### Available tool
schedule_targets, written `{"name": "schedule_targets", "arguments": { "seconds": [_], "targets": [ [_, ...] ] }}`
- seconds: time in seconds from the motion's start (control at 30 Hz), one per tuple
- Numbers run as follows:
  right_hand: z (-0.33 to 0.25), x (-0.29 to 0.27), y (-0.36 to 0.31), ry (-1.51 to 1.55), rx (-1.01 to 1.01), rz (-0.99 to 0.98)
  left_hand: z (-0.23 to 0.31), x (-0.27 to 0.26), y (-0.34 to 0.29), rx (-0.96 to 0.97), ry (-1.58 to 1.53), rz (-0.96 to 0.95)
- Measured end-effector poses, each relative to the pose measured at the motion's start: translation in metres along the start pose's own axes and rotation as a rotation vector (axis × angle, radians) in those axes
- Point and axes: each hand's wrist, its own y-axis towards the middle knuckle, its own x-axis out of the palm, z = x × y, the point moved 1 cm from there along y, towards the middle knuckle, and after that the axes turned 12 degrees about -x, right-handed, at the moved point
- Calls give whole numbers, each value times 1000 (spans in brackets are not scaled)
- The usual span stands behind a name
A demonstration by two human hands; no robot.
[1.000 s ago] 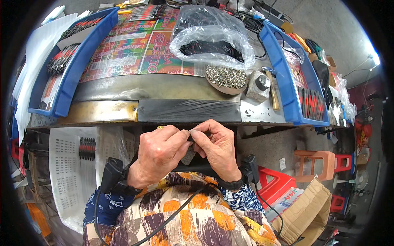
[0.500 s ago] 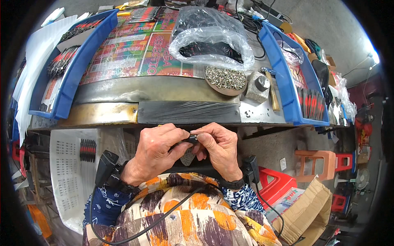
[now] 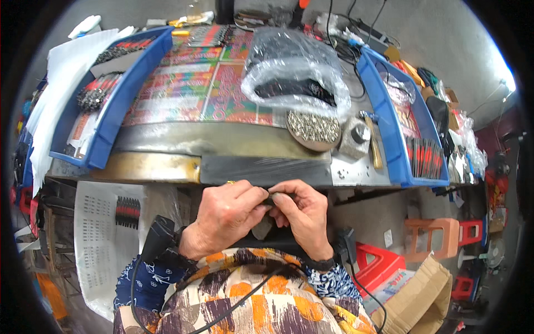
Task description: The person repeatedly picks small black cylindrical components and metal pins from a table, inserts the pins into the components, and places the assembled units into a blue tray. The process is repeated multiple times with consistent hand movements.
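My left hand [image 3: 227, 216] and my right hand [image 3: 302, 217] meet just in front of the table's near edge. Both are closed, thumbs and fingers pinched around a small black part [image 3: 270, 199], most of which the fingers cover. Beyond them on the table lies a round dish of small metal pins [image 3: 313, 129]. Behind the dish, a clear plastic bag [image 3: 339, 103] holds black pieces.
Blue bins stand left [image 3: 129, 92] and right [image 3: 384, 114], holding black-and-red pieces. A hammer [image 3: 374, 142] lies beside a metal block [image 3: 354, 146]. Below left is a white basket [image 3: 92, 245]; at lower right are a red stool [image 3: 384, 259] and a cardboard box [image 3: 420, 295].
The whole view has shifted slightly, so the table and hands sit lower and further right. My fingers have closed further over the black part, hiding more of it.
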Motion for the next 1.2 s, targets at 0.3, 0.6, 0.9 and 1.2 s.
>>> {"name": "schedule_targets", "arguments": {
  "seconds": [0.3,0.6,0.9,1.2],
  "targets": [
    [-15,-29,23,-221,-273,135,-62,-49,70,-45,243,68],
    [-1,-38,31,-403,-323,160,-187,-96,170,-33,535,191],
    [-6,-41,31,-539,-361,98,-241,-74,228,-85,609,245],
    [-10,-41,35,-629,-463,31,-261,-67,259,-63,681,257]
  ]
}}
